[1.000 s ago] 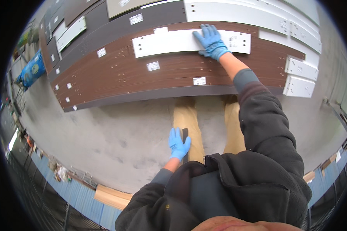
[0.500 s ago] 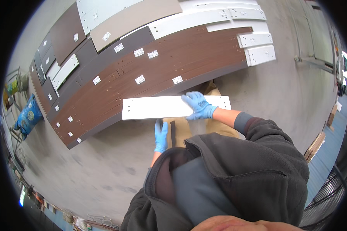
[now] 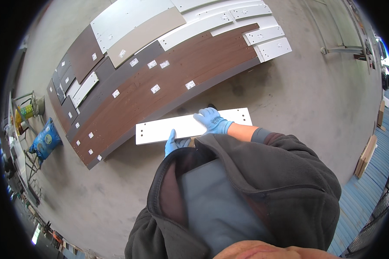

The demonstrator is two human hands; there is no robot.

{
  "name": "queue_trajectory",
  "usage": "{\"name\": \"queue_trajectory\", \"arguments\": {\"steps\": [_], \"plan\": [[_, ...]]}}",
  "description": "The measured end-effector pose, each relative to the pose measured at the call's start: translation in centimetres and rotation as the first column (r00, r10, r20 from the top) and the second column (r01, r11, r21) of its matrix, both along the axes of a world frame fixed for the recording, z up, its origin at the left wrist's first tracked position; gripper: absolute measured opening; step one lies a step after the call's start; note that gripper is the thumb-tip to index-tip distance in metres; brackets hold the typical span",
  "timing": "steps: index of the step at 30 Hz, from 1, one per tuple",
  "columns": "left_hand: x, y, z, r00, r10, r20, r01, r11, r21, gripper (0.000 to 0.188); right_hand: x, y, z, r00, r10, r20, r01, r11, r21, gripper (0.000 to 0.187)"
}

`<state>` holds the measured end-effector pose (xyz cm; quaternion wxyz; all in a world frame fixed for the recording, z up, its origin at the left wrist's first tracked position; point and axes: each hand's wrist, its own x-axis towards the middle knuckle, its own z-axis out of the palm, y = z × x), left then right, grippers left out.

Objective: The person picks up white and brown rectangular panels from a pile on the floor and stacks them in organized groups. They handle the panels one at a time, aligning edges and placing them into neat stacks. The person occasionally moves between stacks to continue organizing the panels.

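Board (image 3: 183, 126), white and long, grasped on two sides: right hand (image 3: 209, 121) over the far edge, fingers on the upper face; left hand (image 3: 175, 146) at the near edge, thumb on top. Hangs apart from the stacked panels (image 3: 177, 67) ahead of both. Looks stiff, probably moderate in weight, smooth enough to slip, with corners likely to chip. Best gripped by opposite long edges around mid-length, inward of the holes (image 3: 141, 131) left of the left hand.

The board (image 3: 179, 126) is before the torso (image 3: 222, 198); panels (image 3: 160, 73) spread beyond it — a sack (image 3: 46, 140) left, planks (image 3: 367, 156) right.
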<state>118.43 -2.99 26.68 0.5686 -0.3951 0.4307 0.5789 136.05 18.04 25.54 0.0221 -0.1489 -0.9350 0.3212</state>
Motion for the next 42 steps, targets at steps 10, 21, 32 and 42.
{"name": "queue_trajectory", "arguments": {"steps": [10,21,32,42], "plan": [[6.2,4.1,2.1,0.988,-0.132,-0.085,0.135,0.991,0.025,0.067,7.7,3.1,1.6,0.999,-0.023,0.040,0.026,0.996,-0.090,0.074],[11.0,2.3,2.0,0.995,-0.075,-0.060,0.081,0.990,0.116,0.068,10.0,4.2,1.4,0.993,0.120,-0.016,-0.121,0.991,-0.060,0.055],[11.5,-2.6,5.0,0.996,0.081,-0.046,-0.072,0.982,0.173,0.068,7.1,-0.2,0.9,0.971,0.204,-0.124,-0.195,0.978,0.078,0.028],[8.2,-19.0,4.0,0.963,0.267,0.045,-0.270,0.948,0.171,0.063,0.1,-14.2,0.9,0.917,0.378,-0.131,-0.365,0.925,0.109,0.035]]}}
